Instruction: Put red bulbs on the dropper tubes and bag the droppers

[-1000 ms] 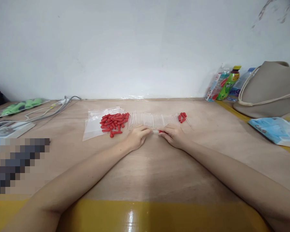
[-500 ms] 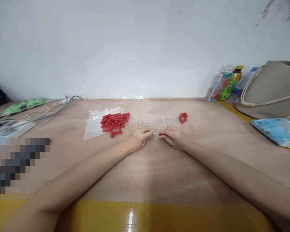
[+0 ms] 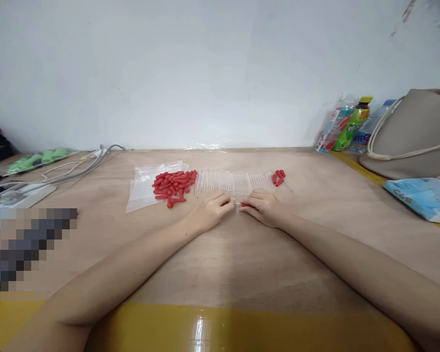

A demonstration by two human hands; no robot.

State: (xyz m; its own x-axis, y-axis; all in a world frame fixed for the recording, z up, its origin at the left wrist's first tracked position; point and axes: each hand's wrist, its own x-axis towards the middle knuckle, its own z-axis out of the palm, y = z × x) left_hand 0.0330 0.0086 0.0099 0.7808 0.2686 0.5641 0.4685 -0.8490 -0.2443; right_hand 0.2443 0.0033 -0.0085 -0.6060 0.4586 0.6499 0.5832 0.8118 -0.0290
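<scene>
My left hand (image 3: 210, 211) and my right hand (image 3: 263, 206) meet at the table's middle, fingers pinched. Between them lies a thin clear glass tube (image 3: 237, 203); my left fingers pinch one end, and my right fingers pinch a red rubber bulb (image 3: 245, 205) at its other end. Just behind my hands a row of several clear tubes (image 3: 232, 182) lies side by side. A heap of red bulbs (image 3: 174, 185) sits to the left, partly on a clear plastic bag (image 3: 143, 188). A few finished red-capped droppers (image 3: 279, 178) lie to the right.
Grey cables (image 3: 77, 168) and green items in plastic (image 3: 34, 160) lie at the far left, above a blurred patch. At the right stand bottles (image 3: 348, 126), a beige bag (image 3: 412, 134) and a blue packet (image 3: 420, 195). Yellow tape runs along the table's near edge (image 3: 220, 327).
My hands have drawn closer together, so less of the tube shows between them. The view has shifted slightly; nothing else on the table has moved.
</scene>
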